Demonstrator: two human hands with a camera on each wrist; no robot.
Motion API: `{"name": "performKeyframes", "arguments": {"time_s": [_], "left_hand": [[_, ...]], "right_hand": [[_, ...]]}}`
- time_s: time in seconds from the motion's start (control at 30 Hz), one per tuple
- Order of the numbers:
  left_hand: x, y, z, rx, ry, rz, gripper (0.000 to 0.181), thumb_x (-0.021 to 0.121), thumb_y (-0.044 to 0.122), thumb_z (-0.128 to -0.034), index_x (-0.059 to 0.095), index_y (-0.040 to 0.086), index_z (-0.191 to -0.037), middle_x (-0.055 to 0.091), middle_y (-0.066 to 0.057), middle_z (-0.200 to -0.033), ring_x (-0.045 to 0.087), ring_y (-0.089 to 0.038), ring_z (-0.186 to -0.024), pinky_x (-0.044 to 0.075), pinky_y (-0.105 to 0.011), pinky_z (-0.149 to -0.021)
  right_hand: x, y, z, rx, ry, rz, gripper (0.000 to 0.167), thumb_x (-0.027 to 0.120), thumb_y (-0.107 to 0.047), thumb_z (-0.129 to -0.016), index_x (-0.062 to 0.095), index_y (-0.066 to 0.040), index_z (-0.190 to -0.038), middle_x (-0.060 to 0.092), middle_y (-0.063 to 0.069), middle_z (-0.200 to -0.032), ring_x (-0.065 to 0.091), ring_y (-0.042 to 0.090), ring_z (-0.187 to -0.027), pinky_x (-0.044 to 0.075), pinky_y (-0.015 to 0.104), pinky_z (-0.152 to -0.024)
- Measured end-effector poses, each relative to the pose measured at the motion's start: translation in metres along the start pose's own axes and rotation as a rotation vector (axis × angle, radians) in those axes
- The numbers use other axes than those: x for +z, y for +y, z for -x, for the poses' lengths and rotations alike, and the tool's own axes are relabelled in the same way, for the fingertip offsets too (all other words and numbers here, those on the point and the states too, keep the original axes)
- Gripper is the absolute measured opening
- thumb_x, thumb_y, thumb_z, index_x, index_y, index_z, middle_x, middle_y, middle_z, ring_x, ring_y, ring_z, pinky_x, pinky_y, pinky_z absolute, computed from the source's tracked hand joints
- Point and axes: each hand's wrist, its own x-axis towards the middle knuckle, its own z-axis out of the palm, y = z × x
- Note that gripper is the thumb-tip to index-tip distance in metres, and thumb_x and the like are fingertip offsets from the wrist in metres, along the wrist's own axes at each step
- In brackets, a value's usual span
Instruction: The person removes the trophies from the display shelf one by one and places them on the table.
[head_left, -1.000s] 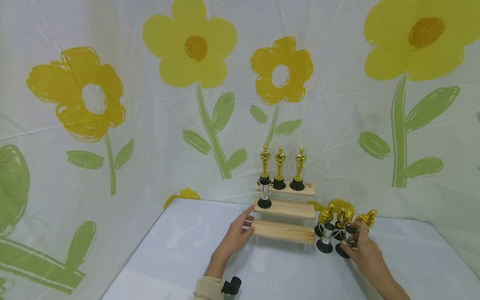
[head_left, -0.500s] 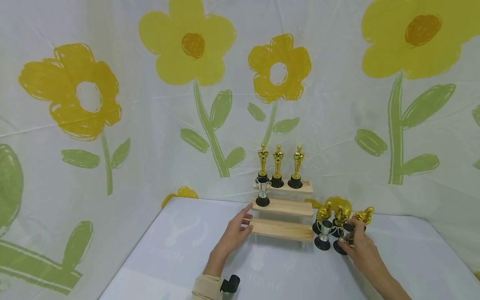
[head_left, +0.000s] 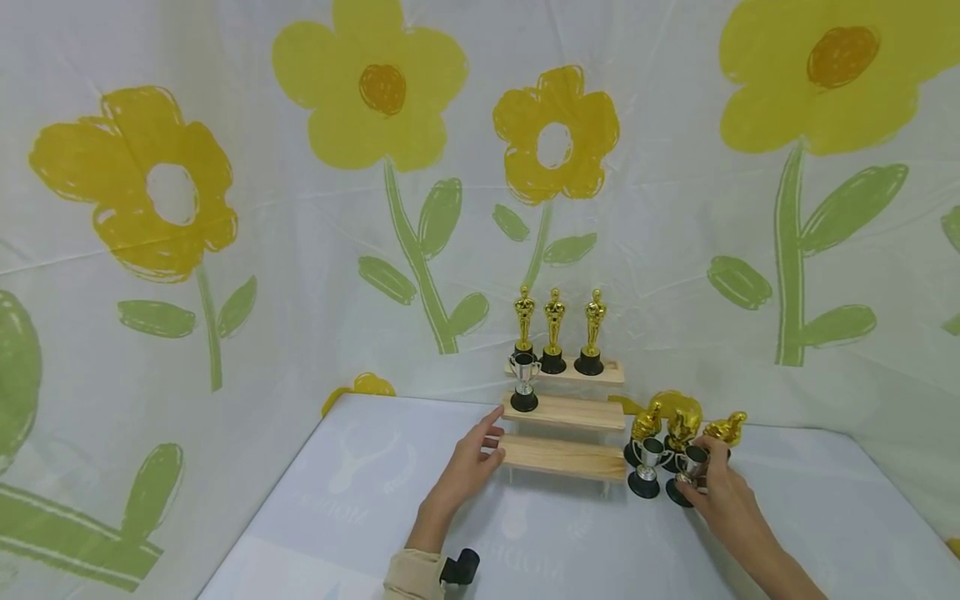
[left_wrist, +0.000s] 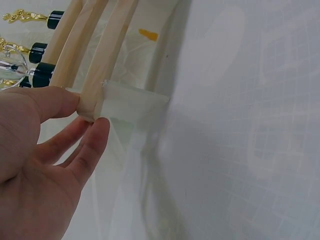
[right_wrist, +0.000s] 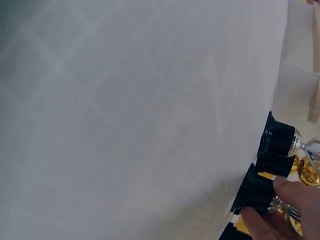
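In the head view a three-tier wooden display stand (head_left: 564, 457) has gold statuette trophies (head_left: 554, 325) on top. One silver trophy cup (head_left: 524, 379) stands at the left of the middle tier. My left hand (head_left: 468, 467) holds the stand's left end; the left wrist view shows thumb and fingertips about the end of the lowest plank (left_wrist: 102, 65). To the stand's right, my right hand (head_left: 727, 492) grips a silver trophy cup (head_left: 692, 461) with a black base. In the right wrist view its black base (right_wrist: 255, 192) lies partly behind the fingers. Another silver cup (head_left: 647, 467) stands beside it.
Gold trophies (head_left: 682, 427) with bulky tops stand behind the silver cups, partly hidden by them and by my right hand. The white cloth-covered table (head_left: 360, 492) meets a flower-printed fabric backdrop (head_left: 315, 250) at the back and left.
The whole head view shifts slightly, moving the scene a little up and left. Both hands keep their places on the stand and the cup; no trophy visibly changes place.
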Motion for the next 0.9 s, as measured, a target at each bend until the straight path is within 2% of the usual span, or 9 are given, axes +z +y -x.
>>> {"name": "performKeyframes", "arguments": {"time_s": [0.47, 0.53, 0.67, 0.77, 0.83, 0.9], "left_hand": [[0.0005, 0.0006, 0.0005, -0.002, 0.004, 0.000, 0.066, 0.059, 0.004, -0.0934, 0.033, 0.016, -0.153, 0.062, -0.018, -0.125, 0.065, -0.026, -0.108, 0.056, -0.032, -0.085], [0.0009, 0.0014, 0.0011, -0.001, 0.004, 0.001, 0.067, 0.059, 0.003, -0.0930, 0.033, 0.015, -0.153, 0.062, -0.018, -0.124, 0.065, -0.027, -0.107, 0.057, -0.032, -0.085], [0.0016, 0.0029, 0.0021, -0.002, 0.000, 0.000, 0.067, 0.058, 0.002, -0.0931, 0.033, 0.015, -0.153, 0.061, -0.019, -0.125, 0.065, -0.027, -0.108, 0.056, -0.032, -0.085], [0.0016, 0.0034, 0.0024, 0.001, 0.005, -0.009, 0.066, 0.057, 0.001, -0.0933, 0.032, 0.014, -0.153, 0.061, -0.018, -0.125, 0.065, -0.027, -0.108, 0.056, -0.032, -0.085], [0.0012, 0.0035, 0.0023, 0.018, 0.012, -0.016, 0.066, 0.058, 0.000, -0.0926, 0.033, 0.012, -0.153, 0.061, -0.019, -0.123, 0.065, -0.028, -0.107, 0.057, -0.032, -0.084], [0.0004, 0.0040, 0.0020, 0.030, 0.018, -0.019, 0.066, 0.058, -0.001, -0.0923, 0.034, 0.012, -0.152, 0.061, -0.020, -0.123, 0.065, -0.029, -0.106, 0.057, -0.033, -0.083]], "right_hand": [[-0.0004, 0.0013, -0.0011, -0.018, -0.005, 0.020, 0.071, 0.075, -0.006, -0.081, 0.024, 0.000, -0.131, 0.066, 0.019, -0.085, 0.065, 0.030, -0.074, 0.049, 0.041, -0.056], [-0.0008, 0.0018, -0.0005, -0.003, -0.015, 0.022, 0.072, 0.075, -0.007, -0.082, 0.024, 0.000, -0.133, 0.065, 0.023, -0.089, 0.064, 0.029, -0.074, 0.049, 0.040, -0.055], [-0.0027, 0.0014, 0.0010, 0.031, -0.029, 0.055, 0.078, 0.074, -0.014, -0.083, 0.023, 0.001, -0.140, 0.060, 0.034, -0.108, 0.061, 0.028, -0.075, 0.045, 0.040, -0.053], [-0.0051, -0.0008, 0.0015, 0.025, -0.008, 0.084, 0.080, 0.075, -0.018, -0.082, 0.024, 0.000, -0.142, 0.053, 0.037, -0.121, 0.060, 0.028, -0.075, 0.045, 0.039, -0.051], [-0.0067, -0.0033, 0.0012, 0.013, 0.010, 0.093, 0.080, 0.076, -0.020, -0.083, 0.025, 0.001, -0.141, 0.049, 0.036, -0.125, 0.057, 0.026, -0.070, 0.044, 0.038, -0.049], [-0.0082, -0.0067, 0.0009, -0.011, 0.044, 0.104, 0.079, 0.077, -0.021, -0.082, 0.027, 0.002, -0.140, 0.045, 0.037, -0.129, 0.058, 0.030, -0.073, 0.047, 0.042, -0.052]]}}
